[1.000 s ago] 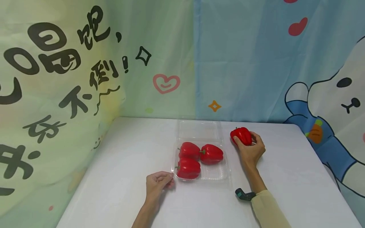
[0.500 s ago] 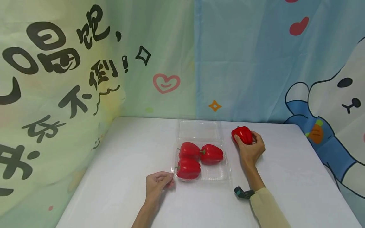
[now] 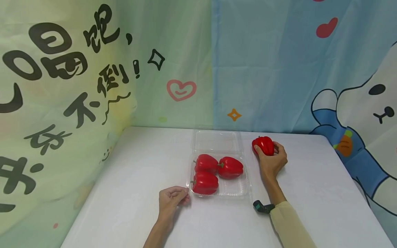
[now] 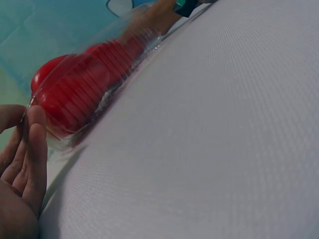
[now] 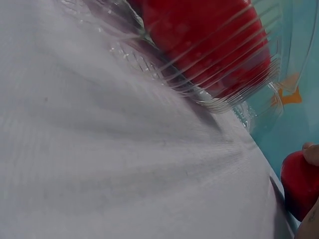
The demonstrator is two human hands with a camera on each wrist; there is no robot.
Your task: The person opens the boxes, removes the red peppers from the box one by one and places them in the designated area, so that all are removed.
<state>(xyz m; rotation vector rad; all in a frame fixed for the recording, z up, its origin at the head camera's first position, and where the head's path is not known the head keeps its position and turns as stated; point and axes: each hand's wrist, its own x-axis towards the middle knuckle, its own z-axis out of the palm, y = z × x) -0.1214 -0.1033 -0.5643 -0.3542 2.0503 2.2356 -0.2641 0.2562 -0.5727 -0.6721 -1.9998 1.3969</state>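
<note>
A clear plastic clamshell container point(image 3: 234, 187) lies on the white table with its lid point(image 3: 216, 141) folded back. Three red bell peppers sit in its base: one at the back left point(image 3: 206, 163), one at the front left point(image 3: 205, 183) and one on the right point(image 3: 230, 167). At the container's front left corner, my left hand point(image 3: 170, 201) pinches the rim between thumb and fingers, seen closer in the left wrist view. Right of the lid, my right hand point(image 3: 273, 163) grips another red bell pepper point(image 3: 263, 146), its thumb on the near side. Whether this pepper touches the table is unclear.
The white table point(image 3: 130, 172) ends at the back against a printed cloth backdrop point(image 3: 260, 69). A small dark wrist camera point(image 3: 262, 207) sits on the right wrist, by the pale sleeve point(image 3: 289, 224).
The right hand and its pepper have shifted very slightly away from me, and the right wrist has edged left. The left hand and the container keep their place.
</note>
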